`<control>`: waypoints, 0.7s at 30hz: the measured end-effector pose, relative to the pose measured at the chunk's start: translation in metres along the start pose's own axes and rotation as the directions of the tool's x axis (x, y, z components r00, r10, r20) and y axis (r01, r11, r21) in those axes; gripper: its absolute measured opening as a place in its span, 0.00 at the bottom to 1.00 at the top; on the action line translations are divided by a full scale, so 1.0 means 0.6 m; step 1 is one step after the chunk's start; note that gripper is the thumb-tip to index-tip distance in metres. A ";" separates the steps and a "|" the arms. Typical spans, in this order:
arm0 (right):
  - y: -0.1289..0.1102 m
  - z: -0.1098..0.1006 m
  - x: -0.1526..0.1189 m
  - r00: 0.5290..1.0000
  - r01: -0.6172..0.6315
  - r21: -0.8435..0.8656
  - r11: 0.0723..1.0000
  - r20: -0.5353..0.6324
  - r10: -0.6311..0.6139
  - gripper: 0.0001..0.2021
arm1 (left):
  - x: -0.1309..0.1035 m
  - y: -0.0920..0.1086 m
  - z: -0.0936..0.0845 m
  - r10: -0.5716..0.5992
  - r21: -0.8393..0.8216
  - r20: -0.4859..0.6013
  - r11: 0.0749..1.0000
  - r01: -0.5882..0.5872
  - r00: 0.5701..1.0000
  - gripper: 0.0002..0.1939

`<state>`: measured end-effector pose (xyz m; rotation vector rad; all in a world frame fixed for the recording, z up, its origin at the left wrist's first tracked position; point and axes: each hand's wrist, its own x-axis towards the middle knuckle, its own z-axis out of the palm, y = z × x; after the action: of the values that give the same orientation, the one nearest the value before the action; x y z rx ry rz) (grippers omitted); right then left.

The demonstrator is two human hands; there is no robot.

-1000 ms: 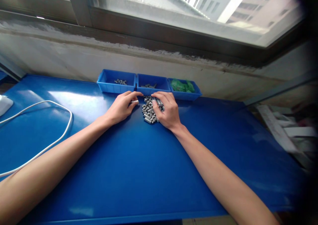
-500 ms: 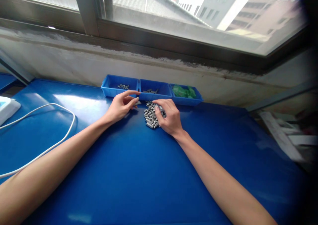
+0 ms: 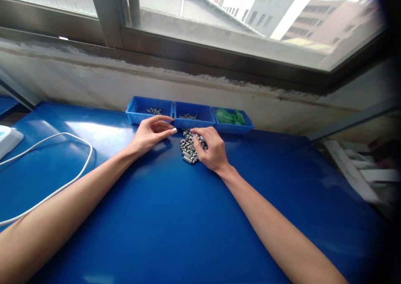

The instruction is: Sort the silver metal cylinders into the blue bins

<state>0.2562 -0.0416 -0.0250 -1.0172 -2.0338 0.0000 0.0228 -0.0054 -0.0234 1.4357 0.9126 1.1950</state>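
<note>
Left hand has its fingers spread well off the thumb, with a wide C-shaped gap and no piece visible in it; pale patch on the thumb tip is probably nail catching window light. Fingertips sit in front of the seam between left bin and middle bin; contact with either, can't tell. Right hand is half-curled, thumb and index a little apart, cupped over the right side of the pile of metal pieces, likely to hold loose parts together or feel for one; whether it grips any is hidden by the palm. Pile lies on the blue table between the hands, just before the middle bin, presumably so both hands and the bins stay in easy reach. Three bins in a row along the wall, openings up, probably to keep contents separate: small metal parts on the left, longer-looking ones in the middle, green plastic in right bin. White cable loops at far left, well apart from the pile, likely to leave working room; white device is cut off by the frame edge.
</note>
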 end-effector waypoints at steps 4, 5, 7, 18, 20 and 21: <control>-0.006 -0.006 -0.001 0.995 0.029 0.037 0.999 0.097 -0.032 0.13 | 0.001 -0.006 0.000 0.007 -0.005 0.040 1.000 -0.007 0.999 0.30; -0.007 -0.008 -0.001 0.991 0.043 0.040 0.998 0.123 -0.048 0.14 | 0.001 -0.007 0.000 0.014 0.000 0.050 1.000 -0.014 0.999 0.30; -0.010 -0.011 -0.001 0.984 0.072 0.031 0.997 0.162 -0.076 0.13 | 0.001 -0.007 0.001 0.025 0.010 0.075 1.000 -0.026 0.997 0.30; -0.008 -0.007 -0.001 0.947 0.174 0.043 0.984 0.267 -0.179 0.12 | -0.008 0.000 0.009 0.052 0.053 0.175 0.997 -0.062 0.983 0.26; -0.008 -0.007 -0.002 0.959 0.154 0.044 0.987 0.235 -0.160 0.11 | -0.008 0.000 0.010 0.063 0.091 0.134 0.993 -0.076 0.989 0.24; -0.007 -0.008 -0.003 0.969 0.133 0.043 0.990 0.204 -0.139 0.12 | -0.007 -0.001 0.010 0.070 0.115 0.115 0.990 -0.084 0.991 0.23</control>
<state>0.2569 -0.0471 -0.0216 -0.8885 -2.2832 0.0649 0.0279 -0.0110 -0.0248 1.6298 0.8711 1.1209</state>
